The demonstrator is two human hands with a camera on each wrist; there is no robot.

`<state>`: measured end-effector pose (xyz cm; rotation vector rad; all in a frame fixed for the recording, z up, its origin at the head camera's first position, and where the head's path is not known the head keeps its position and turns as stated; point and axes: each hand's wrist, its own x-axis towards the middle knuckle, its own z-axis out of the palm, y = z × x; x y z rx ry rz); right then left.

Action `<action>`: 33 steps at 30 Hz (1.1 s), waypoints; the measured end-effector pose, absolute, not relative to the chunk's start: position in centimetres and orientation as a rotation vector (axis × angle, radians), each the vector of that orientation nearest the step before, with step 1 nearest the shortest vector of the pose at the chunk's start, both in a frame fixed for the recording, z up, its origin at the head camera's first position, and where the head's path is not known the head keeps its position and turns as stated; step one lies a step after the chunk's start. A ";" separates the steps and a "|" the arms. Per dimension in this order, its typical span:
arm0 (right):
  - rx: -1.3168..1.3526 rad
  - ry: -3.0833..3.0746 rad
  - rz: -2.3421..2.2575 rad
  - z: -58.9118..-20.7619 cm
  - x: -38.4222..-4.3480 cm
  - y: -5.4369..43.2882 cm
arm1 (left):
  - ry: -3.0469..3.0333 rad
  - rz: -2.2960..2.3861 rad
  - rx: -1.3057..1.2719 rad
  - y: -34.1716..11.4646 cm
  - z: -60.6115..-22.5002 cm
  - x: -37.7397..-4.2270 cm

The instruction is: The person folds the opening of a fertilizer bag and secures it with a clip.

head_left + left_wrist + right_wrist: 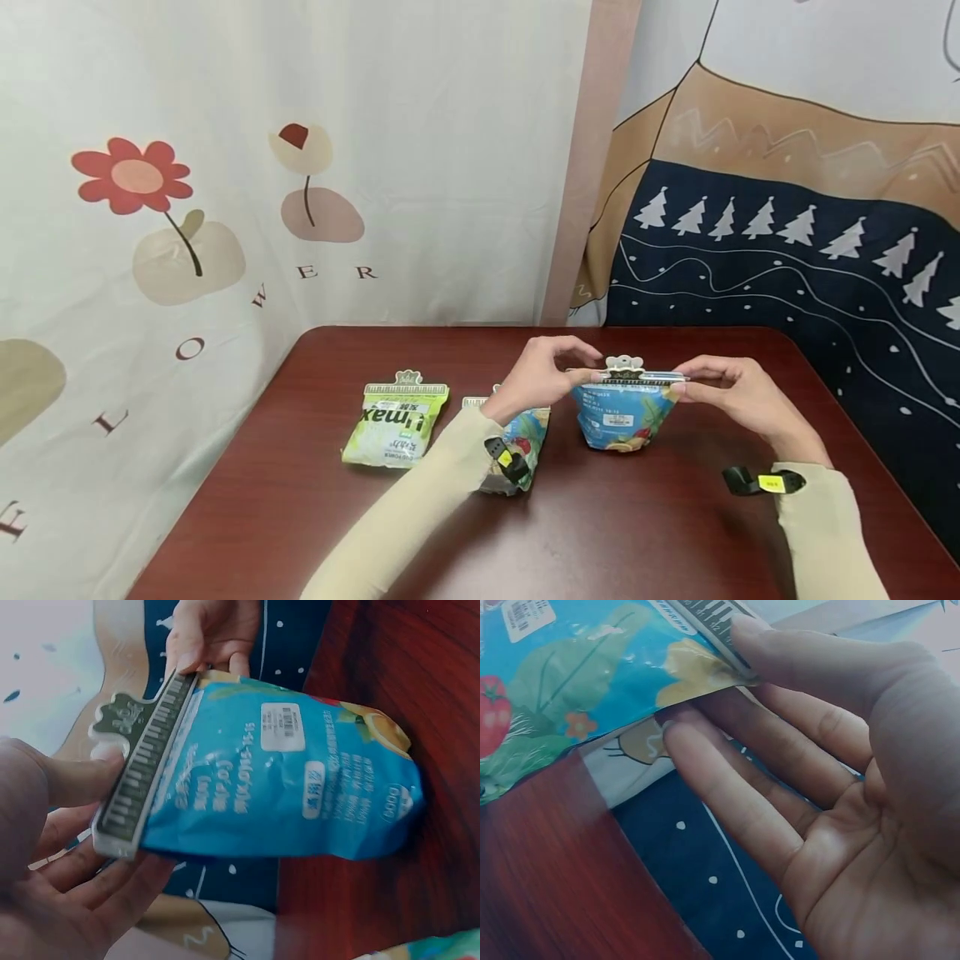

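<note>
A blue bag printed with fruit and leaves stands upright on the table, its top edge held in a wide sealing clip with a piano-key pattern. My left hand pinches the clip's left end, thumb on the key-patterned face and fingers behind. At the other end, my right hand grips the clip and bag corner; its thumb presses the key strip, with the fingers spread behind the bag. In the left wrist view, printed text and a white barcode label face the camera.
A green-and-white bag with a similar clip lies left on the dark red table. Between it and the held bag lies another clipped, fruit-printed bag, partly hidden by my left forearm. Printed curtains hang behind the table.
</note>
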<state>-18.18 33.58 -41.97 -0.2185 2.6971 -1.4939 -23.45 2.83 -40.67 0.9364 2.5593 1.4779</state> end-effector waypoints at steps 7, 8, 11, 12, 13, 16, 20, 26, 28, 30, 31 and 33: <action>-0.247 2.684 -1.530 -42.4 -18.3 33.5 | 2.468 1.580 0.798 1.1 -41.8 -23.0; -0.248 2.679 -1.539 -42.4 -18.3 33.5 | 2.469 1.585 0.777 1.0 -41.9 -23.0; -0.238 2.684 -1.551 -42.7 -18.3 33.3 | 2.474 1.616 0.713 0.9 -42.4 -22.9; -0.228 2.691 -1.552 -42.8 -18.3 33.2 | 2.483 1.625 0.695 0.9 -42.4 -22.8; -0.219 2.697 -1.562 -42.9 -18.3 33.2 | 2.485 1.642 0.680 1.0 -42.5 -22.8; -0.189 2.718 -1.598 -43.4 -18.2 32.9 | 2.473 1.695 0.643 1.2 -42.7 -22.7; -0.161 2.750 -1.645 -44.0 -18.1 32.4 | 2.428 1.747 0.603 1.4 -42.9 -22.8; -0.155 2.782 -1.711 -44.4 -18.0 31.7 | 2.379 1.812 0.569 1.6 -43.0 -23.2; -0.135 2.791 -1.709 -44.3 -18.0 31.5 | 2.369 1.821 0.560 1.6 -42.9 -23.4; -0.104 2.791 -1.700 -44.2 -18.0 31.4 | 2.363 1.825 0.549 1.7 -42.8 -23.5; -0.086 2.791 -1.690 -44.1 -18.0 31.4 | 2.367 1.820 0.543 1.7 -42.8 -23.6; -0.064 2.769 -1.694 -43.9 -18.1 31.3 | 2.365 1.811 0.513 1.8 -42.7 -23.7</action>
